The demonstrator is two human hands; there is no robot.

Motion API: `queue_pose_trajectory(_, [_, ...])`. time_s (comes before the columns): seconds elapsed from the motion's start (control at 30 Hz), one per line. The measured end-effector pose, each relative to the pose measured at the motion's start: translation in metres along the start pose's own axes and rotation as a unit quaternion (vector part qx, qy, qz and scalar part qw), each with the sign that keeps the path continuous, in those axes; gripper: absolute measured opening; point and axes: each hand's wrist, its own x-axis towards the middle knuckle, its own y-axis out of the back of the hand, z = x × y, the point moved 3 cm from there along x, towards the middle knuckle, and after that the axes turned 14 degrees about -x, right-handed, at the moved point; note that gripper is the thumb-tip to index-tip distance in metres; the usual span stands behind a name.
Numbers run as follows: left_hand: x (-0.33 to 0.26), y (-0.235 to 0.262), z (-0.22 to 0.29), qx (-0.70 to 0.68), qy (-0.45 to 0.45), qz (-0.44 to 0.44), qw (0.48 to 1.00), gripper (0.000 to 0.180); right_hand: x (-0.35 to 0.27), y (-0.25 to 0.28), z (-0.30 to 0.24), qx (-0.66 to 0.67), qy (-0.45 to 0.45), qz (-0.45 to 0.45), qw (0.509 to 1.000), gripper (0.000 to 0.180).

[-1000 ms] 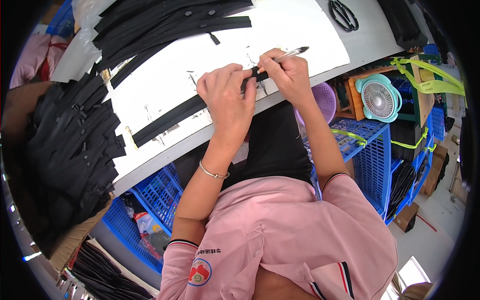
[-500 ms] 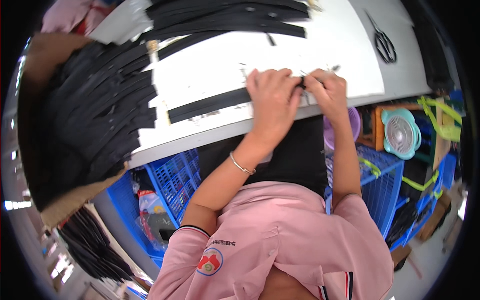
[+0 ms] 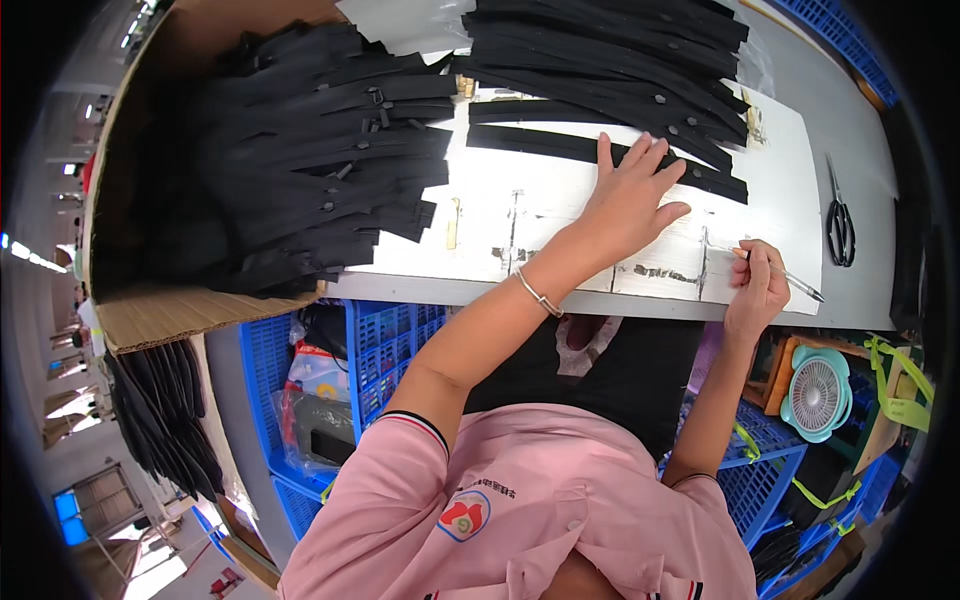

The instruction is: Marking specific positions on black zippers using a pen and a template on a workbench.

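My left hand [image 3: 632, 205] lies with spread fingers on a long black fabric strip [image 3: 535, 142], which rests on the white board [image 3: 560, 212]. In my right hand [image 3: 760, 292], near the board's front edge, a slim clear pen [image 3: 802, 286] is gripped, its dark end sticking out to the right. Beyond the left hand a pile of black strips [image 3: 590, 55] with small fittings covers the board's back. More black strips [image 3: 330, 150] spill from the cardboard box [image 3: 205, 318] at the left.
Black-handled scissors [image 3: 840, 228] lie on the grey table [image 3: 868, 160] right of the board. Dark marks line the board's front. Below the table edge are blue plastic crates [image 3: 385, 345], a turquoise fan [image 3: 815, 392] and yellow-green straps [image 3: 745, 442].
The strip that lay along the board's front is now further back, next to the pile. My hands, formerly close together on it, have separated; a pen now shows in the right.
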Motion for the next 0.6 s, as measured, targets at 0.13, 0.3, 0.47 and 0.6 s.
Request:
queue_pose_trajectory(0.13, [-0.033, 0.037, 0.010, 0.018, -0.020, 0.038, 0.999, 0.046, 0.001, -0.001, 0.003, -0.008, -0.006, -0.016, 1.000, 0.021])
queue_pose_trajectory(0.3, [-0.118, 0.119, -0.016, 0.219, 0.079, 0.140, 0.962, 0.060, 0.000, 0.000, -0.002, -0.020, -0.017, -0.017, 1.000, 0.021])
queue_pose_trajectory(0.47, [-0.177, 0.212, -0.066, 0.364, 0.129, 0.248, 0.888, 0.042, 0.001, 0.000, -0.006, -0.030, -0.025, -0.026, 0.999, 0.019])
queue_pose_trajectory(0.6, [-0.163, 0.218, -0.055, 0.302, 0.078, 0.306, 0.900, 0.014, 0.001, 0.000, -0.002, -0.020, -0.039, -0.038, 0.998, 0.018])
